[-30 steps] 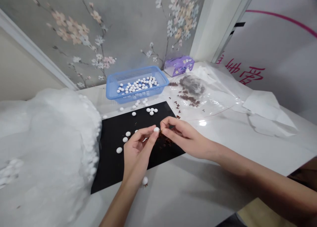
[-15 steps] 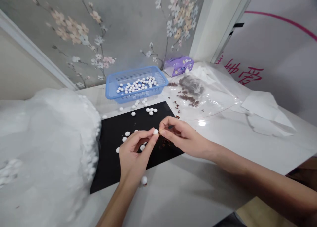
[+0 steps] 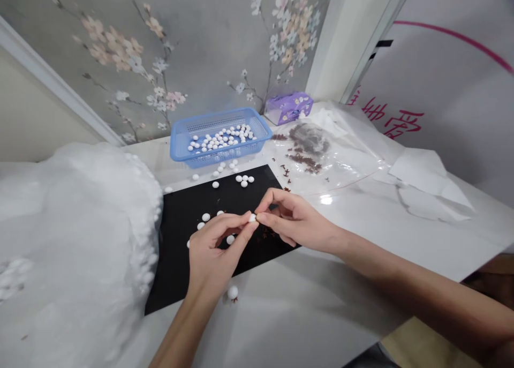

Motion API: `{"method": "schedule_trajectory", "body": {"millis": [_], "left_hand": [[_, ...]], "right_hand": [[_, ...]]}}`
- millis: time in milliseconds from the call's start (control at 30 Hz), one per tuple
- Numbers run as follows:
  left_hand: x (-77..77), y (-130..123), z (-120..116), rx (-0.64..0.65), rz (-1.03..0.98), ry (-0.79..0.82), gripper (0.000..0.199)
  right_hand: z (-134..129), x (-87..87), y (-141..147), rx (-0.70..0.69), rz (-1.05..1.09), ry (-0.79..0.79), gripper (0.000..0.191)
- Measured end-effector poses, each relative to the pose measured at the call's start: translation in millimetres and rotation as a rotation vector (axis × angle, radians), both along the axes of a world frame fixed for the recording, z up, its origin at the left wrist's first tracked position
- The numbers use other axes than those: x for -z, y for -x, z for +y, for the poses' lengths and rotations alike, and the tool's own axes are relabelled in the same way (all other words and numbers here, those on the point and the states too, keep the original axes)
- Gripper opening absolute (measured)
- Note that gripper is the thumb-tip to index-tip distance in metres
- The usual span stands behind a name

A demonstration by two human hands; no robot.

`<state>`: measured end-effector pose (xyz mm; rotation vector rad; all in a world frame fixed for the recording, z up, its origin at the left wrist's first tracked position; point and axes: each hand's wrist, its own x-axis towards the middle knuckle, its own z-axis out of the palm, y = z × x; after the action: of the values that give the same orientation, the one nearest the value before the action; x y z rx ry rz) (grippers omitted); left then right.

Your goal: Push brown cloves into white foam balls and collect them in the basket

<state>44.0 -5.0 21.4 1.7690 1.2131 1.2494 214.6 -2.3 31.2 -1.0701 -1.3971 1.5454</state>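
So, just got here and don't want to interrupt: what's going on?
One person is working with bare hands over a black mat: the left hand and right hand together pinch a small white bead. Dark brown bits lie on the mat below. More beads lie on the mat and in a blue plastic basket, next to a clear plastic bag holding more brown bits.

A purple tissue box (image 3: 288, 109) stands at the back edge of the table (image 3: 321, 303) against floral wallpaper (image 3: 201, 52); a crumpled white paper sheet (image 3: 421, 178) lies near the right edge, and a puffy white mound (image 3: 72, 234) rises along the left.
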Motion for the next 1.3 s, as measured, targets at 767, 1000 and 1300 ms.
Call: {"method": "schedule_trajectory", "body": {"millis": [767, 1000, 1300], "left_hand": [[7.9, 53.7, 45.4, -0.349, 0.539, 0.036, 0.018], [8.4, 52.0, 45.1, -0.200, 0.716, 0.009, 0.016], [9.4, 37.1, 68.6, 0.018, 1.020, -0.106, 0.039]], "right_hand": [[-3.4, 15.0, 2.5, -0.229, -0.828, -0.449, 0.011], [-6.5, 10.5, 2.6, -0.204, -0.859, -0.505, 0.012], [-6.3, 6.0, 1.9, -0.149, -0.841, -0.561, 0.011]]}}
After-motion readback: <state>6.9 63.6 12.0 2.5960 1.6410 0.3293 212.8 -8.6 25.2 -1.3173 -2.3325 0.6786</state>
